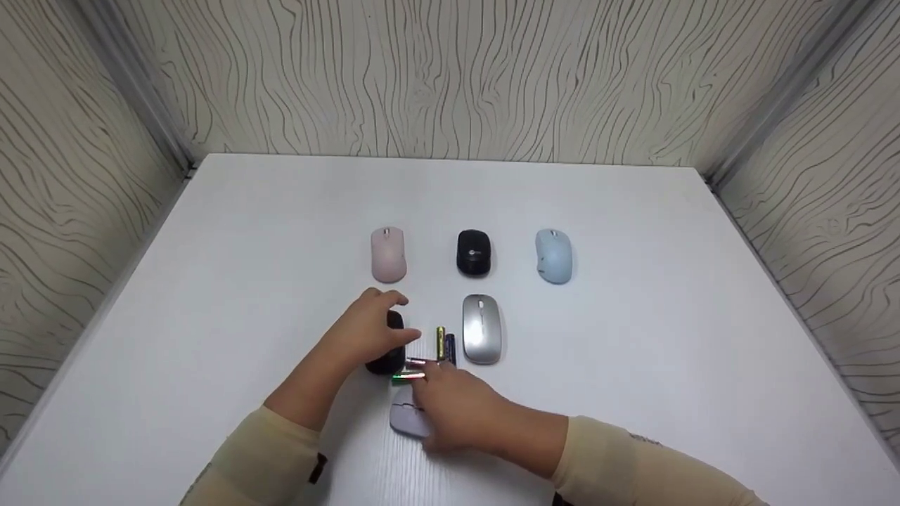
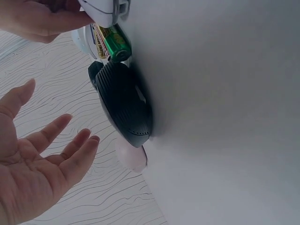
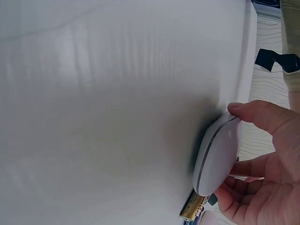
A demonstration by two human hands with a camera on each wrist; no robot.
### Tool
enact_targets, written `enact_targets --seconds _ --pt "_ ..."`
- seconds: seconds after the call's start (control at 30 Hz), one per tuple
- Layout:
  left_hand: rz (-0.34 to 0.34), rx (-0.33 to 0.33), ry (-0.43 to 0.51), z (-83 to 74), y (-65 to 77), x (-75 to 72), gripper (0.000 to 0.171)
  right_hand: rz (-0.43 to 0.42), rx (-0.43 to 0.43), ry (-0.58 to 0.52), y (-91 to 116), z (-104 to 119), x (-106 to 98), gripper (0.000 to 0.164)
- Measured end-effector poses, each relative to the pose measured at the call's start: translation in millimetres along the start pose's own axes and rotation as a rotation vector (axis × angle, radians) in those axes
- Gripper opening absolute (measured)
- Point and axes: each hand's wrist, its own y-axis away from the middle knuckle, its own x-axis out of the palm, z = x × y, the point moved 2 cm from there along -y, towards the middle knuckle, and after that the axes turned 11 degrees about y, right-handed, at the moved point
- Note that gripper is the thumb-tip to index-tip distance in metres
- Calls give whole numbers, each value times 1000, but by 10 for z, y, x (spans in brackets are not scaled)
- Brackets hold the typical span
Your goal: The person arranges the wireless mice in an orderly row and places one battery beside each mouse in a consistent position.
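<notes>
In the head view my left hand is over a black computer mouse. The left wrist view shows this hand's fingers spread and apart from that black mouse, holding nothing. My right hand grips a pale lavender mouse near the front. In the right wrist view, thumb and fingertips hold the ends of this pale mouse. Just beyond it lie a green battery and a silvery battery, close to the right fingertips. A yellow battery and a dark blue battery stand side by side lengthwise behind them.
A silver mouse lies right of the batteries. Farther back, a pink mouse, another black mouse and a light blue mouse form a row. All lie on a white table enclosed by wood-patterned panels.
</notes>
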Motion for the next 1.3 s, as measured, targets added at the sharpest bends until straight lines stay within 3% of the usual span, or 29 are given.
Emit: enact_targets --seconds 0.4,0.77,0.93,1.13,1.3 --pt "-13 52 1 -56 -63 -23 53 -5 92 -116 -1 -316 -195 61" --pt "-11 75 12 -244 -181 50 52 -1 383 -403 10 -938 -244 60" --pt "4 104 12 -339 -254 135 54 0 503 -463 79 -1233 -201 72" --pt "28 134 18 -475 -321 244 55 -41 554 -538 150 -1533 -75 71" --pt "55 137 44 -580 -384 354 57 1 616 -563 201 -1709 32 76"
